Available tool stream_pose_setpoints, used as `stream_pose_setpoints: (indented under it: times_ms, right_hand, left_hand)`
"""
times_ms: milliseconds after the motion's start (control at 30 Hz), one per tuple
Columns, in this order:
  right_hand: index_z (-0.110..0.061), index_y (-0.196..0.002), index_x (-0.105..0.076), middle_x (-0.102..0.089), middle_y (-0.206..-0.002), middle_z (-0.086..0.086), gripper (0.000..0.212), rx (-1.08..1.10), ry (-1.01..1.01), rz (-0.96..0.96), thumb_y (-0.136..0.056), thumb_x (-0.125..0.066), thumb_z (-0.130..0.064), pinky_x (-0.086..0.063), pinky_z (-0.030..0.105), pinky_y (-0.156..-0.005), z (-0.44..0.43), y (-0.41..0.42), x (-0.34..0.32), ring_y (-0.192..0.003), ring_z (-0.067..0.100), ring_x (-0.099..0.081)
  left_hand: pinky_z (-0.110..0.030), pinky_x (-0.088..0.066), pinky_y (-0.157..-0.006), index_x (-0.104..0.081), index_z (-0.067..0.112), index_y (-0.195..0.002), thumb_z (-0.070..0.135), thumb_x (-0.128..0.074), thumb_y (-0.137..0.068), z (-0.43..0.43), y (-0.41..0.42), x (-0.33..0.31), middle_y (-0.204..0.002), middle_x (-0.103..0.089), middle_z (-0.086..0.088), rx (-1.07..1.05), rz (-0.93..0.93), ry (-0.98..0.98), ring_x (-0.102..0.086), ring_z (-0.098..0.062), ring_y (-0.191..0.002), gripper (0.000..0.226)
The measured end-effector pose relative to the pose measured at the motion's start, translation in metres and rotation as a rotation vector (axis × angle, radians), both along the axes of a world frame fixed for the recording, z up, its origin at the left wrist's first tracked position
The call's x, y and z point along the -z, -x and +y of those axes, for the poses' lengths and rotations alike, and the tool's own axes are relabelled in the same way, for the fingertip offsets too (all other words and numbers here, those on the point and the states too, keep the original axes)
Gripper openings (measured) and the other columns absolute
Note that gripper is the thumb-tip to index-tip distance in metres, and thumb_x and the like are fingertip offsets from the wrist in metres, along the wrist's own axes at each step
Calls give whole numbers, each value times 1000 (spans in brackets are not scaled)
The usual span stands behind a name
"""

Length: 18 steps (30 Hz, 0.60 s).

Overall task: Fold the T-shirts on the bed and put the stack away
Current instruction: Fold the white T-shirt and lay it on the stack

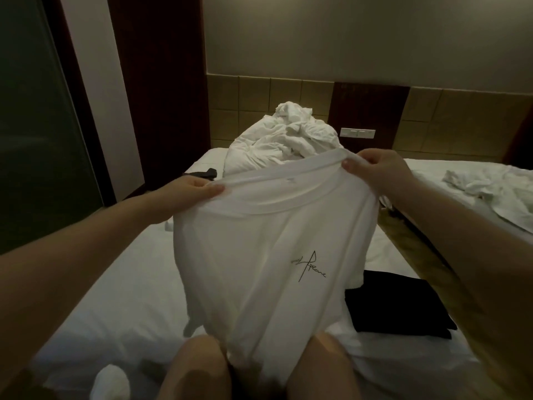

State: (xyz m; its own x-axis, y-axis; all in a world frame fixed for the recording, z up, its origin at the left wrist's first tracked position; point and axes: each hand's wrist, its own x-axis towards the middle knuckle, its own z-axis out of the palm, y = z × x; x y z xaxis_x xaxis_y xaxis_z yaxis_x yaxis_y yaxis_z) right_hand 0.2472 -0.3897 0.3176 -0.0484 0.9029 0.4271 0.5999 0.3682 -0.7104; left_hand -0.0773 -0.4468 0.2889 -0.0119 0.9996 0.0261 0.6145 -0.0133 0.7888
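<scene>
A white T-shirt (pixel 268 255) with a small black signature print hangs in the air in front of me, above the bed (pixel 129 284). My left hand (pixel 193 189) pinches its neckline at the left shoulder. My right hand (pixel 375 166) grips the neckline at the right shoulder. The shirt's hem falls between my knees (pixel 196 368). A folded black garment (pixel 398 304) lies on the sheet to the right, partly hidden behind the shirt.
A heap of white bedding (pixel 285 137) sits at the head of the bed. A second bed (pixel 476 203) with crumpled white cloth stands to the right across a narrow gap. Something dark (pixel 204 173) lies behind my left hand. A dark window (pixel 34 125) fills the left.
</scene>
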Motion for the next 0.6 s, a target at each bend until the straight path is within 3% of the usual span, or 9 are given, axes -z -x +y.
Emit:
stream_pose_setpoints:
  times_ms: [67,133,233,300,367,433,533,600]
  right_hand:
    - [-6,-98,-69,-65,-96,14,33,-16,-3,-15,-86,-63,-36,-48,29,-70,-2,-3,-6,-75,9,-56]
    - [-6,-98,-68,-64,-95,13,30,-23,-25,48,-87,-63,-33,-51,37,-80,-6,-5,-14,-81,14,-58]
    - [-14,-98,-65,-62,-90,-1,20,-57,-77,230,-88,-62,-32,-50,29,-75,-9,-5,-27,-82,11,-59]
    - [-19,-95,-64,-61,-89,-4,14,-87,-98,278,-89,-60,-31,-49,23,-70,-12,-3,-31,-82,9,-58]
    - [-23,-89,-62,-61,-88,-4,8,-87,-122,288,-90,-59,-30,-47,22,-68,-12,-2,-34,-82,10,-58]
    - [-26,-85,-62,-60,-87,-3,8,-96,-153,305,-91,-58,-31,-49,25,-70,-13,-2,-37,-82,13,-58]
    - [-26,-83,-62,-61,-85,-2,9,-114,-194,340,-91,-59,-31,-50,27,-72,-16,-2,-40,-81,13,-59]
    - [-27,-83,-62,-61,-86,-3,9,-118,-188,342,-91,-58,-30,-50,26,-71,-18,-2,-40,-81,13,-58]
  left_hand:
    - [-25,-50,-77,-69,31,-77,83,-58,-49,-9,-1,-1,-86,-70,9,7,-46,23,-65,-9,-81,59]
    - [-28,-48,-75,-62,30,-83,81,-47,-58,-10,-2,-7,-98,-67,2,-58,-200,36,-62,-12,-79,59]
    - [-32,-51,-68,-57,33,-93,74,-26,-61,-8,-5,-24,-98,-64,4,-63,-433,64,-61,-19,-86,60]
    - [-33,-53,-65,-58,33,-99,77,-31,-59,-10,-6,-32,-99,-66,3,-24,-466,109,-63,-22,-89,65]
    - [-31,-55,-60,-60,29,-103,83,-47,-49,-16,-5,-39,-99,-69,-1,30,-384,146,-68,-22,-85,77]
    - [-28,-56,-58,-62,26,-106,81,-61,-41,-16,2,-45,-102,-70,-4,97,-395,82,-71,-18,-81,86]
    - [-34,-58,-68,-62,27,-114,69,-56,-58,-15,6,-54,-112,-66,-9,181,-536,-6,-69,-24,-94,70]
    - [-36,-57,-70,-64,30,-110,70,-52,-60,-17,3,-53,-112,-67,-7,170,-517,50,-67,-27,-97,65]
